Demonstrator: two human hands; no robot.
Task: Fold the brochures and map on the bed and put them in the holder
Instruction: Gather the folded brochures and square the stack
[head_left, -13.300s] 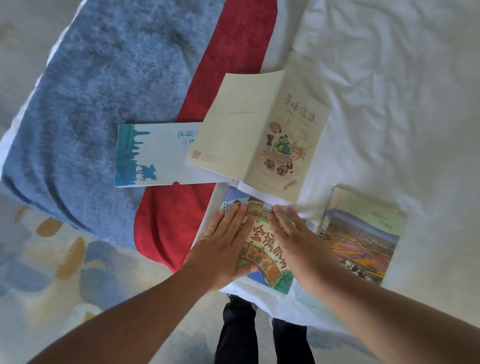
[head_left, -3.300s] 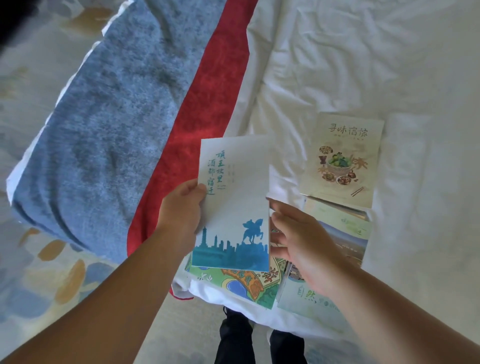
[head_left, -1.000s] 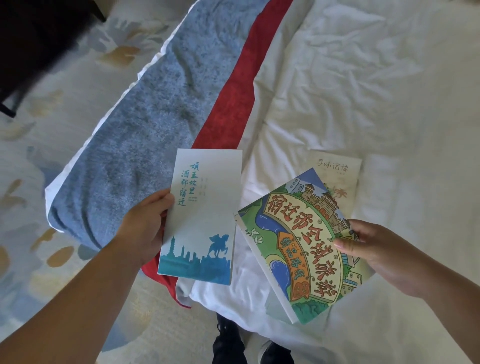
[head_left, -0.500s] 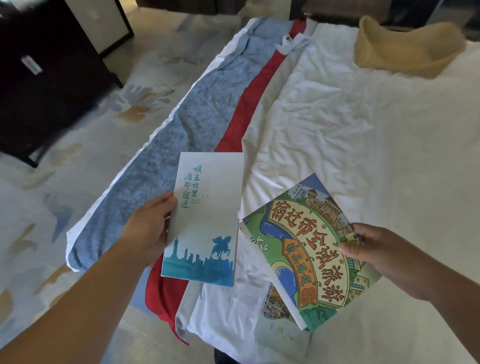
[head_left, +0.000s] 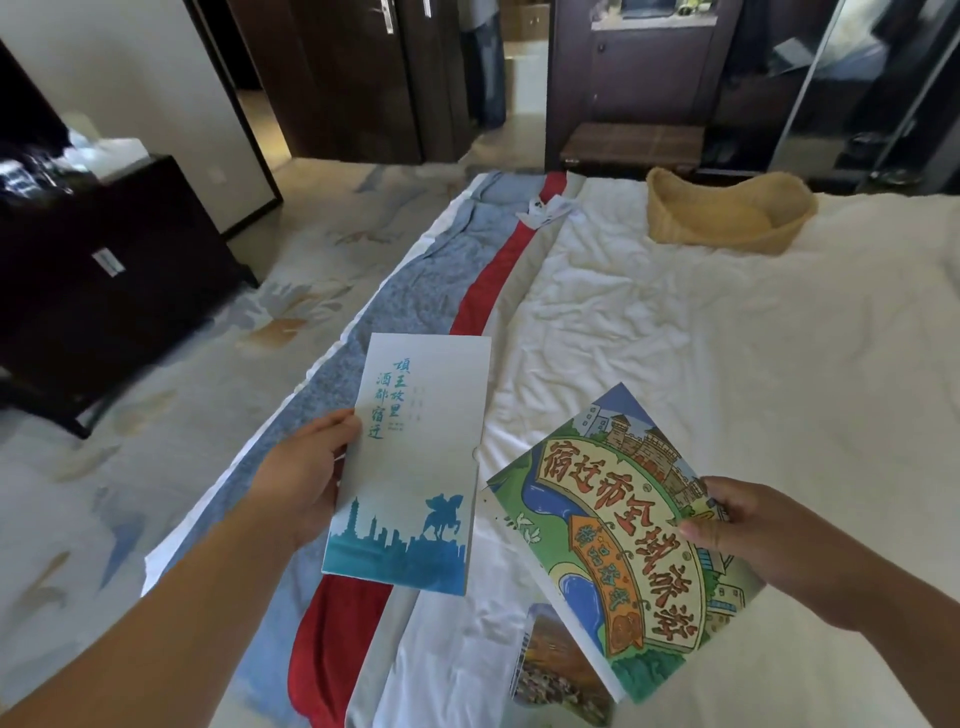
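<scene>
My left hand (head_left: 304, 478) grips the left edge of a folded white brochure with a teal skyline (head_left: 415, 467), held above the bed's near edge. My right hand (head_left: 753, 540) pinches the right side of a folded, colourful cartoon map (head_left: 618, 535), also held in the air. Another brochure with a landscape photo (head_left: 556, 670) lies on the white sheet beneath the map. A woven straw basket holder (head_left: 727, 218) sits on the far part of the bed.
The bed has a white crumpled sheet (head_left: 727, 364) and a blue and red runner (head_left: 447, 291) along its left side. A dark cabinet (head_left: 104, 270) stands on the patterned carpet to the left. Dark doors and a bench (head_left: 631, 148) stand beyond the bed.
My view has tilted up, bringing the basket and the far room into sight. Both hands still hold their papers in much the same pose, slightly higher above the bed.
</scene>
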